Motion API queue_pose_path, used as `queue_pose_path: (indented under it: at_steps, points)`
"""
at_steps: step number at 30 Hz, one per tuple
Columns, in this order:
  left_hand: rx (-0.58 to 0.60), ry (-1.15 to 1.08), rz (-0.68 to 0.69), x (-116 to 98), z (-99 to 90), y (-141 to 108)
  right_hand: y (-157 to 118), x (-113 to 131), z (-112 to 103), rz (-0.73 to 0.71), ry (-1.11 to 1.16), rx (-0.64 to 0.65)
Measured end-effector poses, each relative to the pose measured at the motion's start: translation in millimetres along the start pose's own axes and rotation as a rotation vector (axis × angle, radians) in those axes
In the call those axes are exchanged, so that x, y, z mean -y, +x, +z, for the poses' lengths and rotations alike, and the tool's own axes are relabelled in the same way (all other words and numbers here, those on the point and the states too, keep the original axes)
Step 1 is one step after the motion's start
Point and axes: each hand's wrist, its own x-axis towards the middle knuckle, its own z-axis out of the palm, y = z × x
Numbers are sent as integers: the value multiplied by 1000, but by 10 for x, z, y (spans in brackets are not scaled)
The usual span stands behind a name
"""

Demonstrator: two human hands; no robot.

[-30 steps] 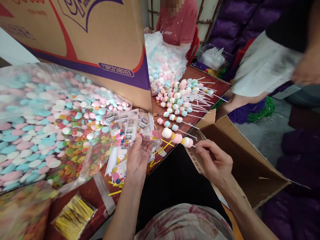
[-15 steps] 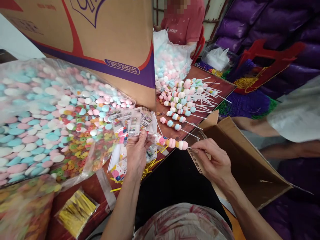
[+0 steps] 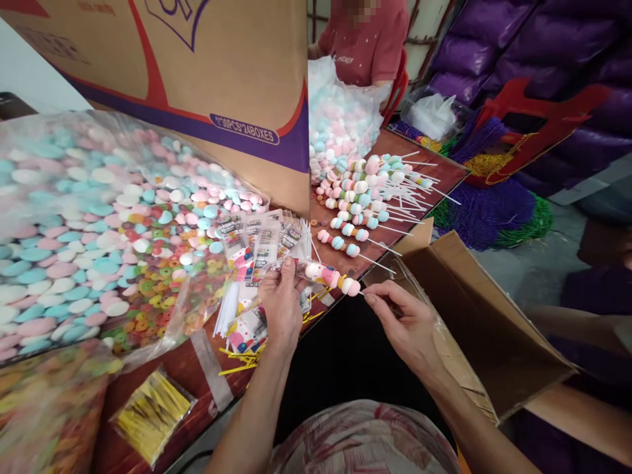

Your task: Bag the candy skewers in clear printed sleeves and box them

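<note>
Between my hands is a marshmallow skewer (image 3: 349, 286) with pink and white pieces and orange rings, its far part inside a printed clear bag (image 3: 326, 274). My left hand (image 3: 282, 299) is closed, thumb on top, on the bag's far end. With the fingertips of my right hand (image 3: 402, 316) I pinch the skewer's white stick. Under my left hand lie printed bags (image 3: 266, 243) and loose yellow twist ties (image 3: 241, 361). Beyond the held skewer, several finished marshmallow skewers (image 3: 345, 246) lie in a pile with their sticks pointing right.
A big bag of marshmallows (image 3: 54, 263) and gummy rings (image 3: 162, 289) covers the left. Behind stands a tall carton (image 3: 237, 79); an open cardboard box (image 3: 498, 329) is at right. A pack of yellow ties (image 3: 154, 415) lies front left. A person in red (image 3: 365, 46) sits opposite.
The skewer has gone deeper into the bag, with my right hand moving left along with it. At the right edge, another person's pale clothing has moved out of view.
</note>
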Motion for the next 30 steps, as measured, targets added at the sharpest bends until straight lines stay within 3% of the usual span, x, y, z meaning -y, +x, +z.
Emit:
queue_pose_path:
  at_steps: [3,7,12,18,22,28,30]
  points:
    - [58,11,-42,-3,-7,-16,19,-18,6,-26,13,64]
    - [99,29,-32,-9,4,-41,31,-62,69,-87,-65,37]
    - [124,41,0,57,39,-83,-5,-90,219,-291,-291,43]
    - [207,21,-97,126,65,-162,7,-56,405,-463,-460,16]
    - [227,-55,-180,81,54,-140,2,-12,450,-274,-178,14]
    - [292,-88,-213,33,71,-132,5,81,415,452,436,105]
    - [324,-73,-211,44,102,-171,24,113,448,585,589,118]
